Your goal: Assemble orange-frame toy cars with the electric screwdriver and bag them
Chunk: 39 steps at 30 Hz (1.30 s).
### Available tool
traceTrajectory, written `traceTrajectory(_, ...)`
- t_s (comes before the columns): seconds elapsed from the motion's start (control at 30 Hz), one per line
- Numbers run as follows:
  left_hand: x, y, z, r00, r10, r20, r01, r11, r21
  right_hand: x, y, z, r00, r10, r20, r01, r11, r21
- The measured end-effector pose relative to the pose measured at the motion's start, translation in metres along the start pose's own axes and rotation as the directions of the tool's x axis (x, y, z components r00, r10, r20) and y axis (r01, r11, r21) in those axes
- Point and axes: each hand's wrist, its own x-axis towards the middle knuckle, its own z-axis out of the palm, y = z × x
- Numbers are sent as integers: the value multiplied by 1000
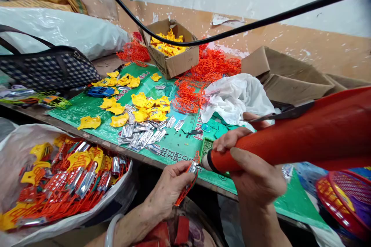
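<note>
Left hand (167, 186) pinches a red part (186, 192), right hand (259, 179) wraps a red tool (278, 141); a black cable (124, 10) crosses before the far box (184, 61), a sack (17, 162) sits near left.

Reads 蛙类配合 in black characters (175, 155) along the near edge of the glossy green plastic sheet (174, 141); also bears red characters (198, 129) farther back, seemingly Chinese, too small to read

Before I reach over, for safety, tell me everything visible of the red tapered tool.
The red, plastic-looking tapered tool slants down leftward, its wider end cropped. A dark strip lines its top; a black ring borders its pale tip, near the orange-and-silver piece, contact unclear. The right hand's grip wraps it.
</note>
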Motion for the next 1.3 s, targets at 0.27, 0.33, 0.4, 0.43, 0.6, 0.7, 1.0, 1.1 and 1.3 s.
traceTrajectory(0.27,0,2,1,1000,3,-7,-3,1000,13,-4,1,3,1000,12,16,-11,998,-60)
traceTrajectory(0.33,0,3,2,1000,6,-8,-6,1000,8,-5,2,3,1000,11,23,-9,996,-83)
traceTrajectory(0.4,-1,3,3,1000,10,-8,-10,1000,5,-6,4,1,999,0,35,4,994,-113)
traceTrajectory(0.43,-1,3,3,1000,12,-9,-12,1000,4,-6,4,0,999,-6,41,11,992,-127)
traceTrajectory(0.6,0,1,3,1000,17,-21,-16,1000,25,-7,6,-2,999,-35,31,39,987,-155)
traceTrajectory(0.7,0,1,3,1000,16,-22,-15,999,38,-6,5,-1,1000,-26,14,28,991,-133)
traceTrajectory(1.0,-2,0,3,1000,-3,-25,3,1000,12,-7,9,-6,998,3,60,0,999,-54)
traceTrajectory(1.1,-2,0,4,999,2,-32,-1,1000,13,-9,11,-8,997,-11,76,15,999,-46)
traceTrajectory(1.3,-2,-2,4,999,22,-42,-21,999,33,-13,18,-12,996,-34,86,46,989,-140)
